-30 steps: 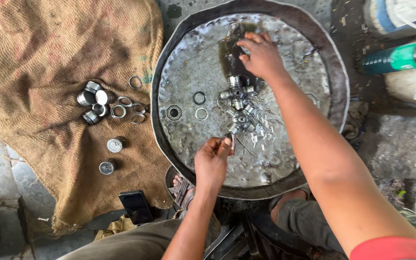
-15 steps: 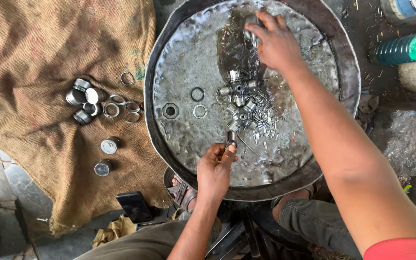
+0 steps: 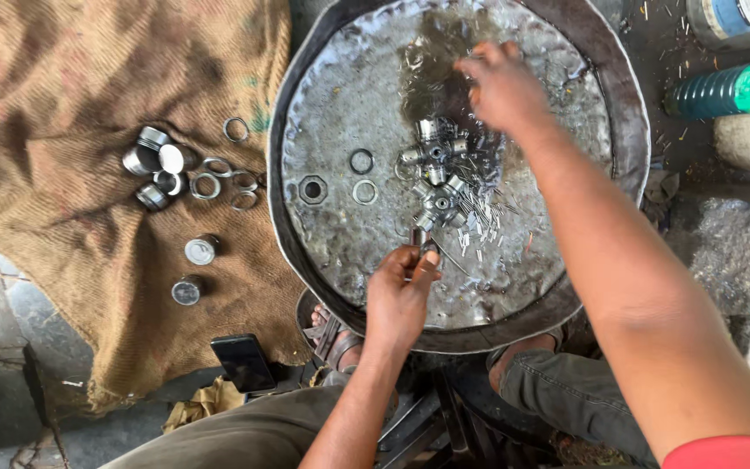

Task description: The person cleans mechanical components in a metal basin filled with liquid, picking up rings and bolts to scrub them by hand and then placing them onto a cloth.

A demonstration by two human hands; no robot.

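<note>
A wide round metal pan [image 3: 323, 252] lies on the ground with oily liquid at its far side. Two cross-shaped metal joints [image 3: 436, 174] sit in its middle among several thin needle rollers [image 3: 488, 221]. My left hand [image 3: 401, 295] is at the pan's near rim, fingers closed on a small cylindrical bearing cup [image 3: 420, 237]. My right hand [image 3: 505, 87] reaches over the far part of the pan, above the dark liquid, fingers curled; whether it holds anything is hidden. Two metal rings [image 3: 362, 176] and a hexagonal nut [image 3: 312, 189] lie left of the joints.
A burlap sack [image 3: 88, 130] spreads to the left with bearing cups [image 3: 154, 161], rings [image 3: 219, 178] and two caps [image 3: 194, 269] on it. A dark phone [image 3: 243, 363] lies near my knee. A green bottle [image 3: 731, 87] and a blue-white container [image 3: 735, 17] stand at upper right.
My right hand has shifted a little nearer, from the pan's far edge over the liquid. The left hand stays at the near rim with the cup. The view moved slightly.
</note>
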